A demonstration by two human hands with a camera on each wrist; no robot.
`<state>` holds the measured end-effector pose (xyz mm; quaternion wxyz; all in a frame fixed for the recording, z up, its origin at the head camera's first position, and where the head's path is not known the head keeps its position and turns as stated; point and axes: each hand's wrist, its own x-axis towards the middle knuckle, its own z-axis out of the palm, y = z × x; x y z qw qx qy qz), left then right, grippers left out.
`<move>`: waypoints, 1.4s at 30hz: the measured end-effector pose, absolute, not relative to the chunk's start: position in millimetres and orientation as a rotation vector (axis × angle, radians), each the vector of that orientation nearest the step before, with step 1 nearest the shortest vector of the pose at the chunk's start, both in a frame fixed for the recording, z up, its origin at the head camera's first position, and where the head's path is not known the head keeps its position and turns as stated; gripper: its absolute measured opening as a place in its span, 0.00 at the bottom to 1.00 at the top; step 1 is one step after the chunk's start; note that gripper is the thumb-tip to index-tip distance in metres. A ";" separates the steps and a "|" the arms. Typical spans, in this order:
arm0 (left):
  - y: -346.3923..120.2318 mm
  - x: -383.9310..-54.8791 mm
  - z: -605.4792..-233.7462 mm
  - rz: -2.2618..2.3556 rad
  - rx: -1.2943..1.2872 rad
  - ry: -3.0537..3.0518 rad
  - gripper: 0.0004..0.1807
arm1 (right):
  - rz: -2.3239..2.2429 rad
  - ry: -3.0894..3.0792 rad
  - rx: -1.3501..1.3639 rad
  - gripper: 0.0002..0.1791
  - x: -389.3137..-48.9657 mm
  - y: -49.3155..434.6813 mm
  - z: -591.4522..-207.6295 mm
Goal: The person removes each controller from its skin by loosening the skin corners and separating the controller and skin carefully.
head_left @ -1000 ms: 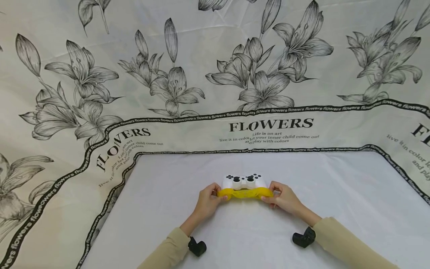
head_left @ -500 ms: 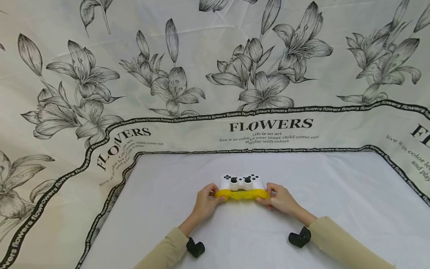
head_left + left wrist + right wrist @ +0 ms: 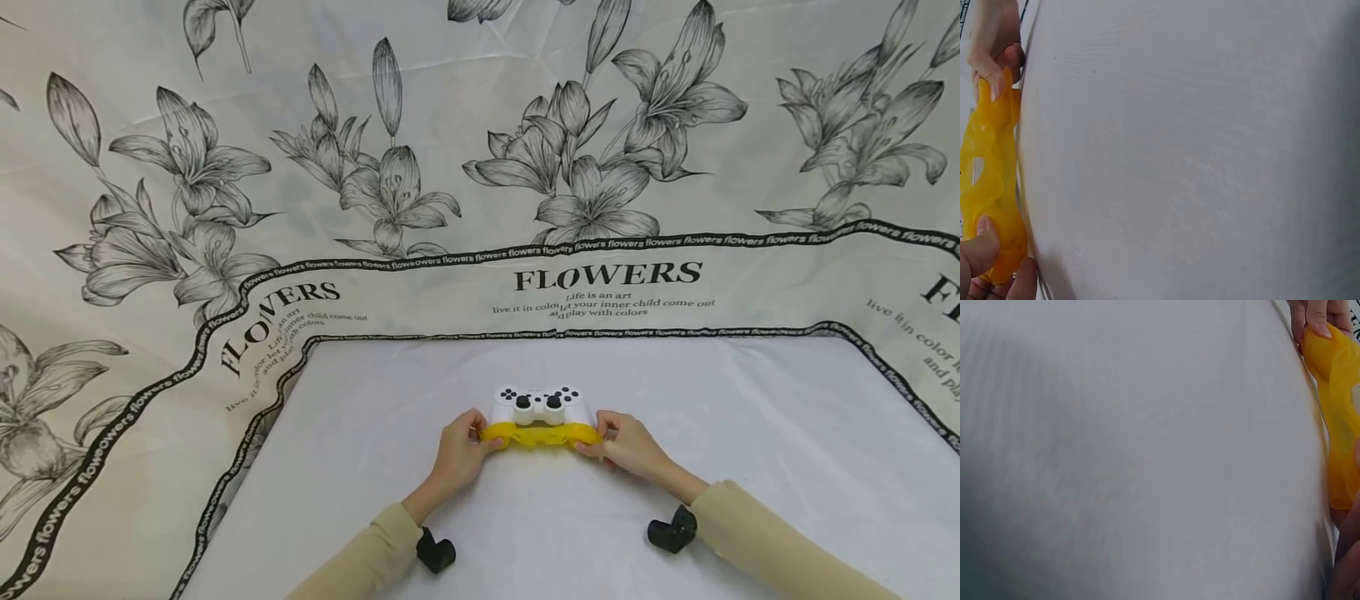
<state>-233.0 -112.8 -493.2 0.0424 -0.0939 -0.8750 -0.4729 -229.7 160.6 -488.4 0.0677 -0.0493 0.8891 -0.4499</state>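
A white game controller [image 3: 537,410] with black sticks and buttons sits over the white surface in the head view. A yellow, stretchy controller cover [image 3: 538,436] wraps its near side, leaving the sticks and buttons bare. My left hand [image 3: 461,450] pinches the cover's left end, thumb on the near face. At the opposite end my right hand [image 3: 632,444] pinches it likewise. The left wrist view shows the cover [image 3: 999,194] with a hole in its middle and a thumb at each end. In the right wrist view the cover [image 3: 1339,425] is cut off by the frame edge.
A white cloth-covered table [image 3: 375,392] lies beneath the hands. Behind it rises a flower-printed fabric backdrop [image 3: 615,292], which also runs along both sides. Black wrist devices hang at the left sleeve [image 3: 436,551] and right sleeve [image 3: 672,530].
Both hands, with the controller and cover, have shifted slightly left since the earliest frame. Over the last half second they have stayed nearly still, with their hold unchanged.
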 end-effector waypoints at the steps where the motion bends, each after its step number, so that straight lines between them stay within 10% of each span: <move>1: -113.0 -233.7 -492.9 -1.465 -0.281 -2.679 0.14 | -1.356 2.681 -0.151 0.25 -229.7 160.5 -488.2; 42: -96.4 -234.2 -483.5 -1.156 -0.322 -2.876 0.09 | -1.404 2.712 -0.078 0.23 -221.4 144.6 -488.7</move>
